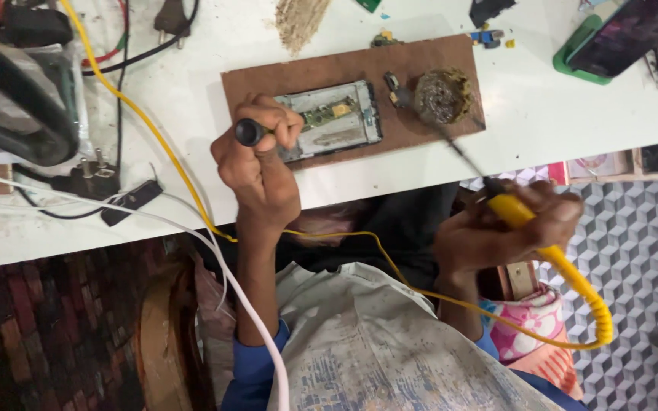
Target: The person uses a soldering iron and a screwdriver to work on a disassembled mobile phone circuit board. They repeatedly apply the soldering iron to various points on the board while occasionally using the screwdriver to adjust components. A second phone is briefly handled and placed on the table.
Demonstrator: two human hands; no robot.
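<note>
— Phone (334, 122), opened up, lies flat on the brown board (428, 61) at the table (557, 129) edge. How would it handle?

— Light and stiff, I'd judge, but fragile: bare circuit parts show in the open frame. Better steadied by its outer edges than pressed in the middle.

— And the hands?

— Left hand (260, 164) is curled tight round a black-handled tool (250, 132), resting at the phone's left end. Right hand (500, 232) is closed round the yellow grip of the iron (515, 213), held off the table edge; its thin dark tip points up toward the wool-like cleaner ball (442, 96) on the board.

— The iron itself?

— Light and rigid, likely hot at the tip, so the yellow grip is the only place to hold it. Its yellow cord (390, 266) loops across the lap and could tug.
</note>
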